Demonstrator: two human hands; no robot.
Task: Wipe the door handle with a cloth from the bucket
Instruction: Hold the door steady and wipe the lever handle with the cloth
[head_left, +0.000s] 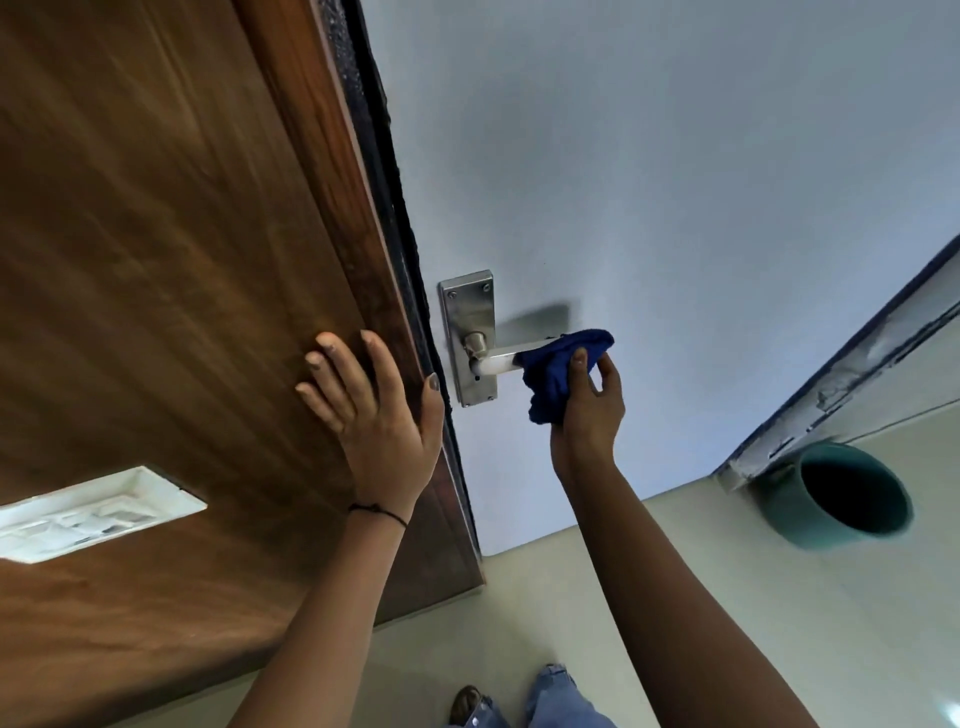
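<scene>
A steel lever door handle (498, 359) juts from its backplate (470, 312) on the pale blue door. A dark blue cloth (558, 371) is wrapped over the outer end of the lever, and my right hand (592, 400) grips that cloth from below, thumb on top. My left hand (371, 405) lies flat with fingers spread on the brown wooden door frame, just left of the backplate, holding nothing. A teal bucket (836, 496) stands on the floor at the right, its inside dark.
The wooden frame panel (171, 291) fills the left side and carries a white switch plate (88, 514). A pale door jamb (852, 374) runs diagonally at the right above the bucket. My jeans leg (558, 699) and a sandalled foot (465, 701) show on the cream floor.
</scene>
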